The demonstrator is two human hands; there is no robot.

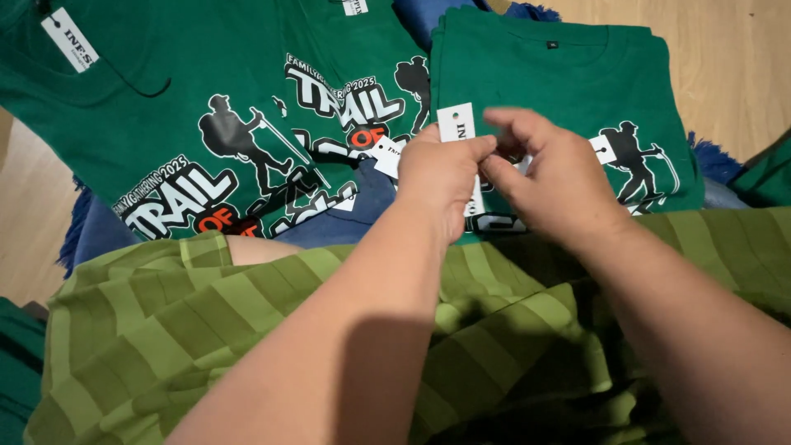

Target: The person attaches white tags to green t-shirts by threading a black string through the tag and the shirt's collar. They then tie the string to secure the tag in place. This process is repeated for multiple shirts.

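While pinched between left hand [441,169] and right hand [550,177], fingertips together, white rectangular hang tag [456,122] standing above folded green T-shirt [568,74]. 2 more white tags: 1 [69,39] top left, 1 [387,155] just left of hands. Striped green cloth [165,330] below.

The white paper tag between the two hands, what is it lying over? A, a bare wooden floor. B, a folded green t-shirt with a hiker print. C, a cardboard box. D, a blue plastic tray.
B: the white paper tag, pinched between the left hand and right hand, sits above the folded green t-shirt bearing a black hiker print.
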